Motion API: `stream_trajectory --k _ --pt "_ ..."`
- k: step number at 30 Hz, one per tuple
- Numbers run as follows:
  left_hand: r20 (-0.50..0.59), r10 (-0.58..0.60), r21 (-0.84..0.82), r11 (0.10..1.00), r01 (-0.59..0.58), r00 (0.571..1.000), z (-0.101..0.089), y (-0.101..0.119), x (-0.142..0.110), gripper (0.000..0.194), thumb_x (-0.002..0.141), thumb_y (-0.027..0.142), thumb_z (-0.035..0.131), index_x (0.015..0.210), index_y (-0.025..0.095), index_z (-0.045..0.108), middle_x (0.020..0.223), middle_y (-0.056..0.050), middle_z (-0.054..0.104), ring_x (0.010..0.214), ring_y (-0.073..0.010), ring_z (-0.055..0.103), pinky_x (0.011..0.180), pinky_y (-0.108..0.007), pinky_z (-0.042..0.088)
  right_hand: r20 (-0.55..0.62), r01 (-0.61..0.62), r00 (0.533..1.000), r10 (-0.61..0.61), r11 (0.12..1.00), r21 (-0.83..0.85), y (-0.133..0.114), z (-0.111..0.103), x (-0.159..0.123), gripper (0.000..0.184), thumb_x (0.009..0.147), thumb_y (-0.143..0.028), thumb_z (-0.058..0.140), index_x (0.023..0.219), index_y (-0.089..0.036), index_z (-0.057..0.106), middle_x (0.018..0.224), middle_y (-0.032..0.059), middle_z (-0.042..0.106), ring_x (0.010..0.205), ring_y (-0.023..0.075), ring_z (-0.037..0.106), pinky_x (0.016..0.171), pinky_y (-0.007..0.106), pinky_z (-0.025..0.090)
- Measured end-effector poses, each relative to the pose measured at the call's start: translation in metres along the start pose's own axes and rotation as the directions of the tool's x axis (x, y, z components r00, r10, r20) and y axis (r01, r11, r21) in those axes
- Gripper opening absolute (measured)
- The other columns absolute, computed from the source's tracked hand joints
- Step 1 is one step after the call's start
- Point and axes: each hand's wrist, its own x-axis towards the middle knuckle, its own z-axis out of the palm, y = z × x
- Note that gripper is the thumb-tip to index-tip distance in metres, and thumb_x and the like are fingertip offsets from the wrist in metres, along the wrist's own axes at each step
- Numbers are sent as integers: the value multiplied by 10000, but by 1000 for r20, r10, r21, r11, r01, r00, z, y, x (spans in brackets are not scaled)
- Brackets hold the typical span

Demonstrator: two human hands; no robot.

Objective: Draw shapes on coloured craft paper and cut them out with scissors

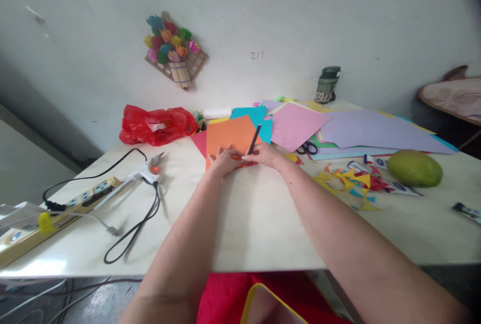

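Grips a slim black pen in the right hand, tilted lengthwise up and rightward, at the near-right edge of the rectangular orange paper sheet. Rests the left hand, fingers spread, unclenched, on its near-left part.

This place is serving as a craft workspace; whether home or workshop is not showing. Coloured sheets are lying at the table's rear; scissors, paper scraps and tubes are lying near them; a glue gun is resting beside a power strip; a flower ornament is hanging on the wall.
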Motion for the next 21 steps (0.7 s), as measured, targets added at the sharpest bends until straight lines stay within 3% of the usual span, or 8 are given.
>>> stream_trajectory --k 21 --pt "3 13 1 1000 -13 1000 3 -5 4 359 647 543 624 956 362 647 1445 60 300 1365 -309 62 1022 -582 10 42 -17 999 16 999 37 1 -2 2 241 681 -361 647 801 -165 717 746 28 688 699 155 605 593 224 433"
